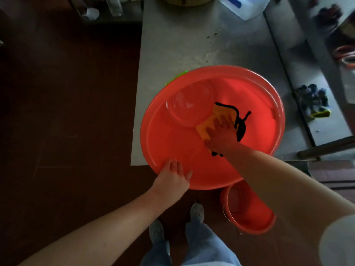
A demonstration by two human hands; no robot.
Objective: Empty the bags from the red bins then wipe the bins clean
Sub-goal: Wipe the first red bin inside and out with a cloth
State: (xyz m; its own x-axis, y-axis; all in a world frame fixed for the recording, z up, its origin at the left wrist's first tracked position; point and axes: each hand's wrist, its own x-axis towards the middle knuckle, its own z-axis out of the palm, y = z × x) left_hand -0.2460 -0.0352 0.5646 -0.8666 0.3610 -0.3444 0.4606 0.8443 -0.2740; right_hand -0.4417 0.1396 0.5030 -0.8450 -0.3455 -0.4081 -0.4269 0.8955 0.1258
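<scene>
Two red bins are in view. A large red basin (211, 71) sits on the near corner of a steel table (182, 45), with its near edge hanging out past the table. A smaller red bucket (255, 217) stands on the dark floor just below that overhang. Its top is partly covered by the basin and by the right forearm.

Inside the basin lies one orange cloth (222, 111) with black trim, and one clear round dish (189, 106) rests just left of it. It is hard to tell whether the dish is a bowl or a lid.

Both hands are bare. The right hand (222, 131) reaches down into the middle of the basin. Its fingers are spread and straight and press flat on the cloth, not curled round it, and the hand covers much of the fabric. The left hand (172, 177) lies over the near rim with its fingers straight and pointing inward and its thumb out to the side, resting on the plastic.

A thin green strip (177, 76) peeps from behind the basin's far left rim, and the rest of it is hidden. On the right, one heap of dark gloves (313, 98) lies blurred on a lower shelf. One white container (245, 8) is cut off by the top edge. Two shoes (196, 211) and two jean legs show below.
</scene>
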